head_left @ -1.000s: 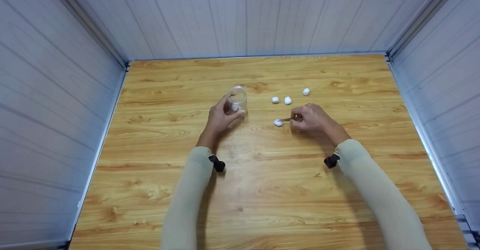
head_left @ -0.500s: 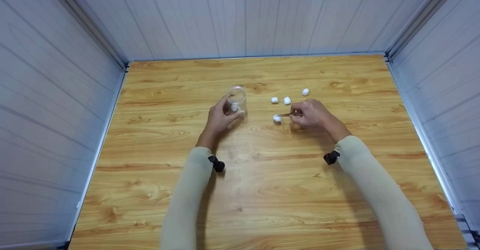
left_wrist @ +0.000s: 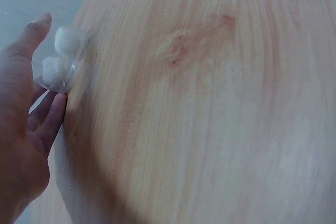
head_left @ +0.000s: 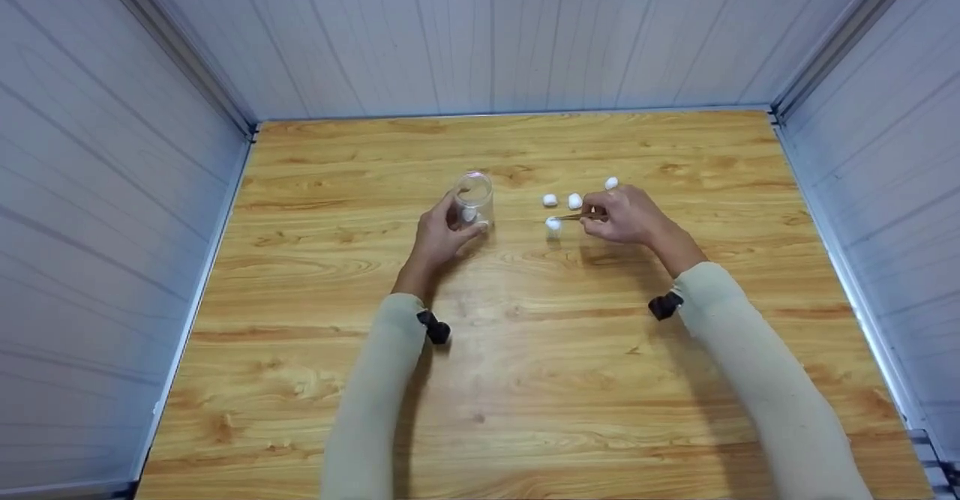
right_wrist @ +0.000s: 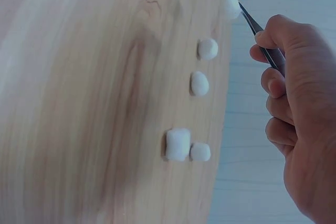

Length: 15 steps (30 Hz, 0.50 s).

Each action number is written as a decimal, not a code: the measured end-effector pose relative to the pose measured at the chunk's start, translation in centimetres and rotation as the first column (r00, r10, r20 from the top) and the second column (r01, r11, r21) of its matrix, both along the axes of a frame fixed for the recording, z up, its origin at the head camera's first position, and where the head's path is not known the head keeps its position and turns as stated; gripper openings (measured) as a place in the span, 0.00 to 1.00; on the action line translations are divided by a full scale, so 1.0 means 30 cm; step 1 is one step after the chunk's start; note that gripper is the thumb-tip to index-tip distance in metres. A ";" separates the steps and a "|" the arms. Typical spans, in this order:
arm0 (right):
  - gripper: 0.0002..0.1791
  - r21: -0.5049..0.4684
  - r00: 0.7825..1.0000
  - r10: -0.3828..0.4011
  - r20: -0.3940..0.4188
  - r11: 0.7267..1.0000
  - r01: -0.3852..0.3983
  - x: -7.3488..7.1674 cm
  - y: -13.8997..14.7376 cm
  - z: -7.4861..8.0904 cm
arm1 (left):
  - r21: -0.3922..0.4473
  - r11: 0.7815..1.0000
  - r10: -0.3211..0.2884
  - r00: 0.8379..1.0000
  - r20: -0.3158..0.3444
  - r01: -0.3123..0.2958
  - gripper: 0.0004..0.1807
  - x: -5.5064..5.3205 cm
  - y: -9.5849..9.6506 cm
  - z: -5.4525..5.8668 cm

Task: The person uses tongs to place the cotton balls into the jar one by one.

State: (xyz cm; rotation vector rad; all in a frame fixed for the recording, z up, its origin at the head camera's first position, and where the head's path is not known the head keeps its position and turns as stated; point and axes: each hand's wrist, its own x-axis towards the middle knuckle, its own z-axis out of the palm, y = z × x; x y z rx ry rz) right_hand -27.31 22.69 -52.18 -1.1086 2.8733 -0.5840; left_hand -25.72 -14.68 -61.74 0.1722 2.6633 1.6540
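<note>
My left hand (head_left: 442, 234) holds a clear plastic jar (head_left: 475, 191) upright on the table, thumb on one side and fingers on the other. White cotton balls (left_wrist: 67, 40) lie inside it, two of them showing in the left wrist view. My right hand (head_left: 624, 217) pinches a pair of tweezers (right_wrist: 261, 34) between thumb and fingers. At their tips a cotton ball (head_left: 553, 224) is held just above the table, right of the jar. Several more cotton balls (right_wrist: 199, 84) lie on the table in the right wrist view; in the head view my right hand hides some of that area.
The wood-grain table (head_left: 480, 410) is enclosed by pale panels (head_left: 491, 35) at the back and both sides. Loose cotton balls (head_left: 575, 201) sit just beyond the tweezers. A black wrist camera (head_left: 436, 329) sticks out from each sleeve.
My right hand has moved away from me, lifting the cotton ball off the table with the tweezers. It now partly covers the far-right cotton ball. My left hand and the jar stay put.
</note>
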 end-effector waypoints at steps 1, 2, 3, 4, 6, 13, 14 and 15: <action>0.08 -0.003 1.000 -0.001 0.001 1.000 0.001 -0.003 -0.001 0.004 | -0.003 1.000 -0.002 1.000 -0.003 0.002 0.42 -0.004 -0.003 -0.007; 0.08 -0.004 1.000 -0.002 0.003 1.000 0.002 -0.005 -0.002 0.009 | -0.012 1.000 -0.002 1.000 -0.007 0.002 0.42 -0.010 -0.006 -0.017; 0.08 -0.002 1.000 -0.005 0.008 1.000 0.005 -0.007 -0.003 0.014 | -0.016 1.000 -0.002 1.000 -0.011 0.002 0.43 -0.012 -0.008 -0.023; 0.08 -0.001 1.000 -0.008 0.011 1.000 0.008 -0.010 -0.003 0.020 | -0.024 1.000 -0.002 1.000 -0.019 0.001 0.43 -0.017 -0.011 -0.032; 0.08 0.000 1.000 -0.014 0.016 1.000 0.014 -0.014 -0.005 0.032 | -0.028 1.000 -0.012 1.000 -0.028 0.011 0.43 -0.015 -0.012 -0.029; 0.09 -0.007 1.000 -0.022 0.005 1.000 0.022 -0.027 -0.006 0.068 | -0.010 1.000 -0.011 0.999 -0.045 0.010 0.39 -0.006 -0.007 -0.018; 0.09 -0.008 1.000 -0.022 0.002 1.000 0.022 -0.029 -0.006 0.073 | -0.009 1.000 -0.013 0.999 -0.037 0.012 0.39 -0.003 -0.005 -0.011; 0.09 -0.008 1.000 -0.021 -0.001 1.000 0.021 -0.030 -0.007 0.077 | -0.011 1.000 -0.010 0.999 -0.032 0.010 0.38 -0.002 -0.003 -0.010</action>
